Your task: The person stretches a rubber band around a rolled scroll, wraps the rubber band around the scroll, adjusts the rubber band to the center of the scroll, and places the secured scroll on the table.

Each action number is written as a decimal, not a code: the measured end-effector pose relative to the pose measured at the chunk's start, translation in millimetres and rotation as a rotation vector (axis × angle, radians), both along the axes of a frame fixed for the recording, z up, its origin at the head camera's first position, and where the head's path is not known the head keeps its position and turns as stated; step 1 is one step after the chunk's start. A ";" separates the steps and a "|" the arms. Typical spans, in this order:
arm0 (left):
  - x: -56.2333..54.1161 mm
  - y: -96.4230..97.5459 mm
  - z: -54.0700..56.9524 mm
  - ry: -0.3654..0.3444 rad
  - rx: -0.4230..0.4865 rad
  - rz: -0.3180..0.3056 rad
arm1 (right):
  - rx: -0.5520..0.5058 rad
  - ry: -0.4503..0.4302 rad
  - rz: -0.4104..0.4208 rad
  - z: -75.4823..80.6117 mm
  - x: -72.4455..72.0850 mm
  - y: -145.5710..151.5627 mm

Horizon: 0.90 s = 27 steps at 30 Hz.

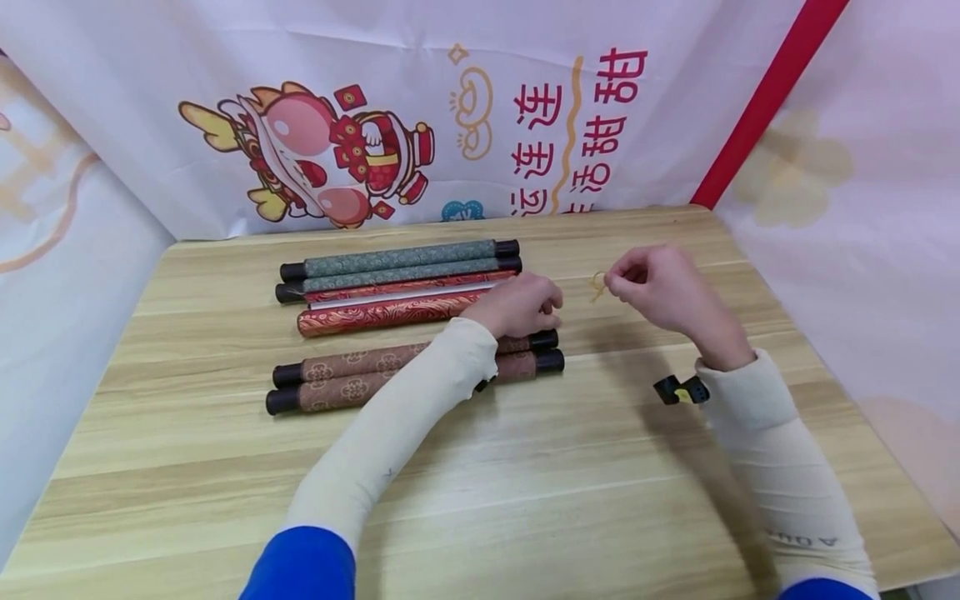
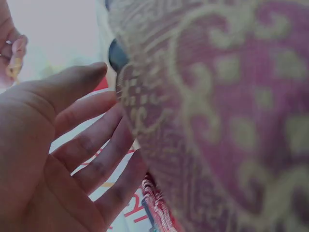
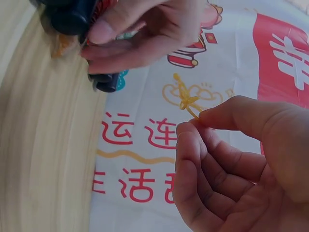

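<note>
Between thumb and index finger my right hand (image 1: 663, 287) pinches a thin yellow rubber band (image 1: 597, 286), which looks looped and tangled in the right wrist view. The left hand (image 1: 521, 304) hovers by the right end of a red-and-gold scroll (image 1: 382, 313), its fingers loosely bent and holding nothing. In the left wrist view, a brown patterned scroll (image 2: 231, 96) fills the right side, close to that hand's fingertips. On the table, a brown scroll pair with black ends (image 1: 352, 392) lies partly under the left forearm.
A green patterned scroll pair (image 1: 405, 258) with black ends lies behind the red one, touching it. Everything rests on a wood-grain table (image 1: 525, 483). Behind stands a white printed cloth (image 1: 420, 50) with a cartoon figure and red characters.
</note>
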<state>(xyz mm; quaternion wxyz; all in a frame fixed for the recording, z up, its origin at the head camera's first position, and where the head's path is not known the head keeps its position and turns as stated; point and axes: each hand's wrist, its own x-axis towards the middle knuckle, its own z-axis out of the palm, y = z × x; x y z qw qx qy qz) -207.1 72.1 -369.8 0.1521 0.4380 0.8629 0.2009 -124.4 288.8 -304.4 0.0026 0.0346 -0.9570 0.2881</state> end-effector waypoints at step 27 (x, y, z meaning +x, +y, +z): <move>28.5 -68.2 20.4 -0.062 0.330 0.084 | -0.032 -0.021 0.279 -13.0 -0.3 -63.6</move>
